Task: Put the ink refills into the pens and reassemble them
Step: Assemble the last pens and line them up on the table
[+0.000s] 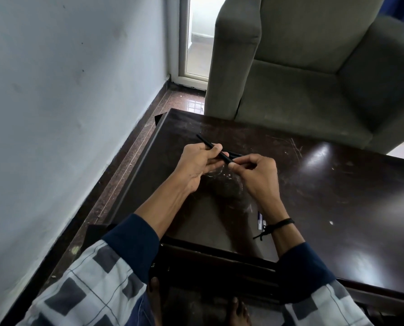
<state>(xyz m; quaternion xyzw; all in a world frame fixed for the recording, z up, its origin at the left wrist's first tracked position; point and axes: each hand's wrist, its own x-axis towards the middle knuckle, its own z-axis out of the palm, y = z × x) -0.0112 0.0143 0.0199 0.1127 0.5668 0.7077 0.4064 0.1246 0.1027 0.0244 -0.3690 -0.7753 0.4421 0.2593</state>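
I have the left hand [197, 164] curled round a black pen [209, 146] over the far left corner of the desk [325, 184]; the right hand [257, 171] pinches its near end (another dark piece [235, 154] just behind, unclear).

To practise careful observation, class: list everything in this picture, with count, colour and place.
pen: one, black, held in both hands
table: one, dark brown, under the hands
small items: few, blue-white, on table beside right wrist, unclear
armchair: one, grey-green, behind table
wall: one, pale blue, left
wristband: one, black, right wrist
left hand: one, grips pen
right hand: one, pinches pen end
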